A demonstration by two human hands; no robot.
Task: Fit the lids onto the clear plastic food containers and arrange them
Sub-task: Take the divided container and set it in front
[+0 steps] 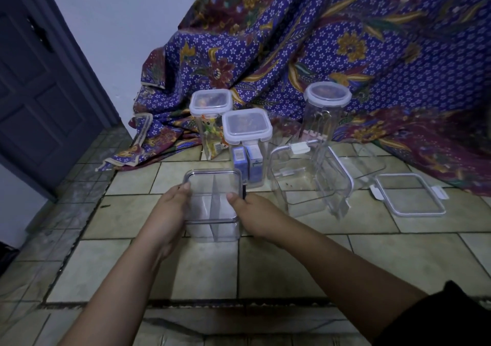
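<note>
A clear square container with a divider inside (212, 205) stands on the tiled floor in front of me, with a clear lid lying on its top. My left hand (170, 212) clasps its left side and my right hand (252, 215) its right side, thumbs on the lid's edges. Behind it stand three lidded containers: a tall square one (211, 122), a shorter one holding blue boxes (247, 143), and a tall round one (325, 117). A wide open container (310, 186) sits to the right, and a loose rectangular lid (410, 195) lies flat beyond it.
A purple patterned cloth (345, 40) drapes over the wall and floor behind the containers. Another clear lid (142, 127) leans on the cloth at the left. A dark door (39, 93) stands at the far left.
</note>
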